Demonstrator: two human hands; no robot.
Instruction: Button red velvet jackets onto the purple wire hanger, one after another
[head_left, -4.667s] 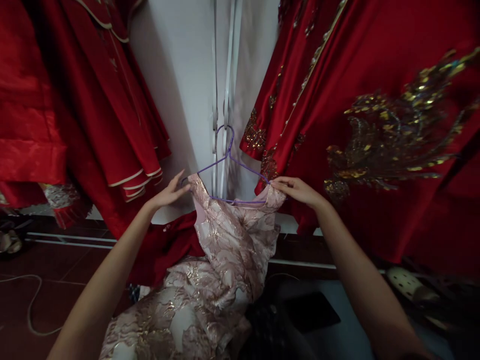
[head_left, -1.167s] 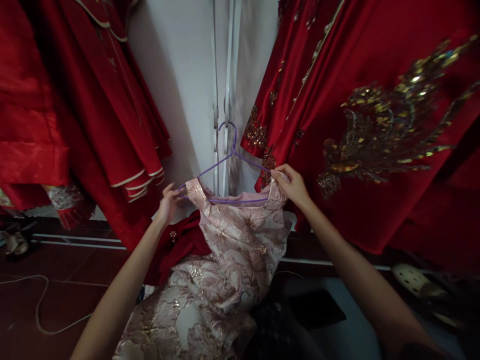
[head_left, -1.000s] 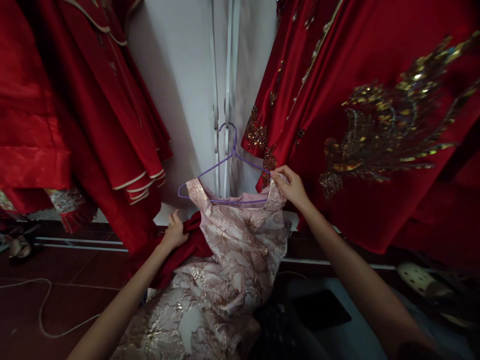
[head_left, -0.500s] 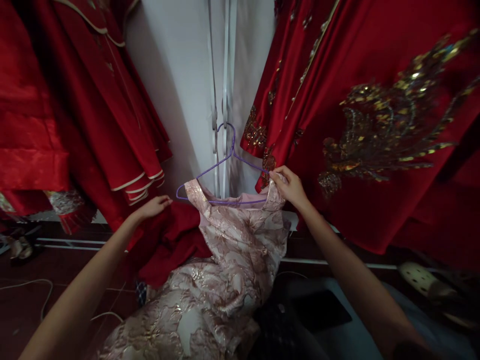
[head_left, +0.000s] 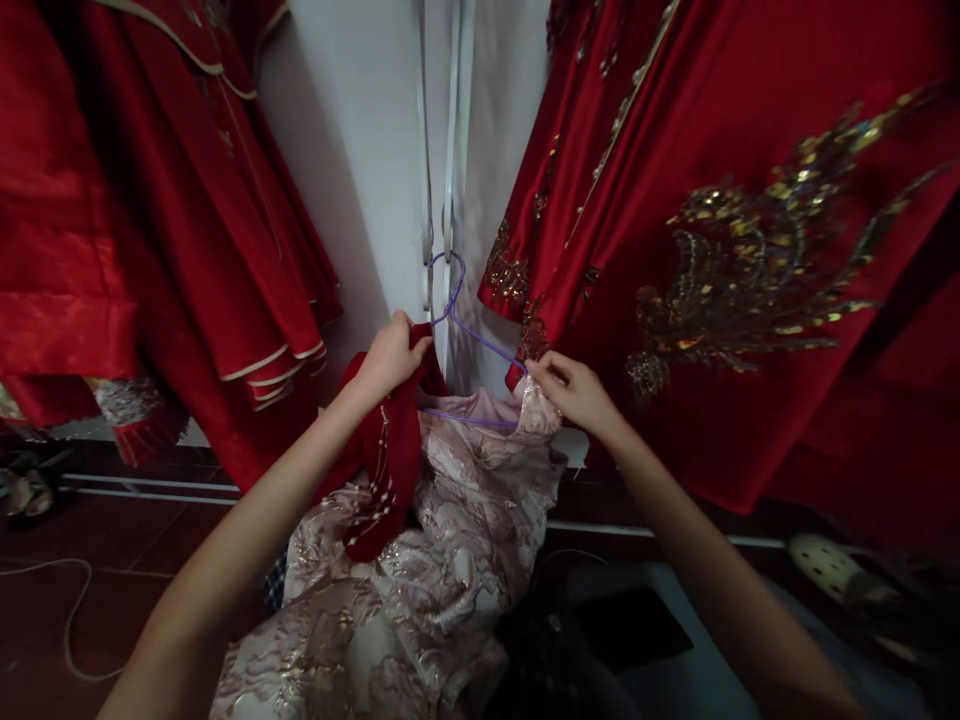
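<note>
A pink and gold brocade dress (head_left: 480, 490) hangs on a purple hanger (head_left: 484, 340), whose hook is at the white upright rail. My left hand (head_left: 394, 352) is closed on a red garment (head_left: 401, 440) with a beaded trim, held against the hanger's left arm. That garment drapes over the dress's left shoulder and hides it. My right hand (head_left: 574, 388) pinches the dress's right shoulder strap by the hanger's right end. The lower dress lies bunched toward me.
Red garments (head_left: 247, 270) hang at the left, and a red garment with a gold sequin bird (head_left: 735, 270) hangs at the right. Below are a pale clog (head_left: 825, 568), a dark flat rectangle (head_left: 634, 625) and a white cable (head_left: 71, 620) on the floor.
My left hand has moved right and up, bringing the red garment across the dress's left shoulder. The hanger has tilted and shifted slightly left. My right hand stays at the right strap.
</note>
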